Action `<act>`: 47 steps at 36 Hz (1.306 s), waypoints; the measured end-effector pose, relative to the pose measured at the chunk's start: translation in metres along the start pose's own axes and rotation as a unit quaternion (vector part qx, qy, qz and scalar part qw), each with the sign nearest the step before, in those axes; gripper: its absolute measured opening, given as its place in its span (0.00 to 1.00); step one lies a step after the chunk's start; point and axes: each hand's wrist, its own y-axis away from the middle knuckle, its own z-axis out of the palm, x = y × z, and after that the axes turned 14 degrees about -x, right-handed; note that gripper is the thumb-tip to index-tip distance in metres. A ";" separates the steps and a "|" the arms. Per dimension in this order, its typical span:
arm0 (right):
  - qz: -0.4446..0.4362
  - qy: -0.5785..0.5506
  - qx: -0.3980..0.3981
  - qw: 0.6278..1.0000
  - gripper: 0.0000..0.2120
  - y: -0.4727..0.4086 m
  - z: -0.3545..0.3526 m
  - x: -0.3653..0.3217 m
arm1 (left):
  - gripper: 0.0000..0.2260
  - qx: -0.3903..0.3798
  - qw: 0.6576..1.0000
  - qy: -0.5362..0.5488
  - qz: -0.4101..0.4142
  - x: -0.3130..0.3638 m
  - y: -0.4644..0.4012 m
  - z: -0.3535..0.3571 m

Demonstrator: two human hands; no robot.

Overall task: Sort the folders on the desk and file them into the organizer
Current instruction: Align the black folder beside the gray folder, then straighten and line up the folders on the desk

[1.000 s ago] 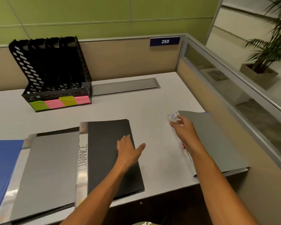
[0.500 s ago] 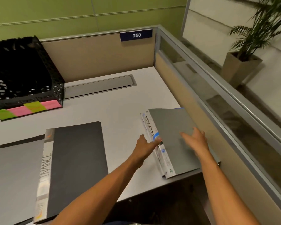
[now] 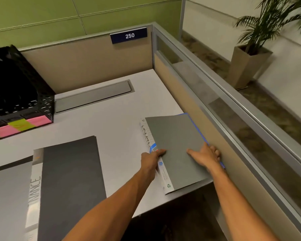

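Note:
A grey folder (image 3: 175, 136) with a white spine marked ADMIN lies at the desk's right front corner, on top of a blue folder edge. My left hand (image 3: 151, 158) grips its spine side, thumb on the cover. My right hand (image 3: 206, 156) holds its right edge, fingers curled under. A dark grey folder (image 3: 71, 180) marked FINANCE lies at the front left, overlapping a lighter grey folder (image 3: 9, 197). The black mesh organizer (image 3: 19, 94) stands at the far left with pink and green labels on its front.
A beige partition with a glass strip (image 3: 215, 108) runs close along the desk's right side, and another closes the back. A grey cable cover (image 3: 94, 96) is set into the desk near the back. A potted plant (image 3: 250, 61) stands beyond the partition.
The view swung right. Both hands moved from the FINANCE folder area onto the ADMIN folder; my left hand took its spine and my right hand slid to its right edge.

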 end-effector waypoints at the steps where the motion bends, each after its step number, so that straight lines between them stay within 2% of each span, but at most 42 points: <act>1: -0.001 0.004 -0.004 1.000 0.43 0.000 0.000 0.000 | 0.25 -0.006 1.000 0.011 0.000 0.000 0.000 -0.002; 6: -0.014 0.002 -0.015 1.000 0.43 -0.001 0.000 0.004 | 0.24 -0.048 0.998 0.051 -0.001 -0.002 0.001 -0.007; 13: -0.034 -0.022 -0.037 0.998 0.42 -0.004 -0.007 0.010 | 0.36 -0.085 0.995 0.056 0.009 -0.005 0.006 -0.007; 17: -0.052 -0.046 -0.036 0.997 0.48 -0.008 -0.005 0.015 | 0.30 -0.107 0.992 0.060 0.024 0.001 0.011 -0.022; 22: -0.078 -0.095 -0.010 0.992 0.48 -0.014 0.003 0.013 | 0.28 -0.113 0.992 0.031 0.043 0.006 0.022 -0.057; 26: -0.122 -0.158 0.003 0.980 0.43 -0.013 0.013 0.001 | 0.16 -0.102 0.993 0.034 0.049 0.011 0.036 -0.090; 30: -0.172 -0.185 -0.080 0.964 0.39 -0.001 0.028 -0.023 | 0.23 -0.087 0.992 0.079 0.043 0.012 0.044 -0.124; 32: -0.189 -0.188 -0.125 0.956 0.37 0.005 0.036 -0.036 | 0.22 -0.085 0.990 0.101 0.041 0.013 0.048 -0.138; 35: -0.204 -0.187 -0.152 0.949 0.37 0.008 0.049 -0.050 | 0.22 -0.076 0.990 0.112 0.039 0.013 0.051 -0.157; 36: -0.208 -0.185 -0.163 0.947 0.35 0.007 0.053 -0.052 | 0.22 -0.074 0.990 0.111 0.040 0.013 0.052 -0.162; 39: -0.238 -0.167 -0.184 0.939 0.15 0.006 0.071 -0.057 | 0.20 -0.059 0.994 0.075 0.051 0.011 0.057 -0.175; 41: -0.235 -0.160 -0.178 0.942 0.19 0.004 0.082 -0.060 | 0.17 -0.034 0.997 0.033 0.064 0.011 0.059 -0.181; 44: -0.220 -0.147 -0.181 0.947 0.35 -0.033 0.105 -0.049 | 0.21 0.000 0.998 -0.012 0.068 0.008 0.056 -0.189; 45: -0.215 -0.140 -0.177 0.950 0.37 -0.035 0.109 -0.049 | 0.24 0.013 0.997 -0.031 0.069 0.007 0.054 -0.191; 47: -0.205 -0.116 -0.154 0.960 0.35 -0.010 0.108 -0.060 | 0.27 0.047 0.992 -0.088 0.081 0.004 0.050 -0.194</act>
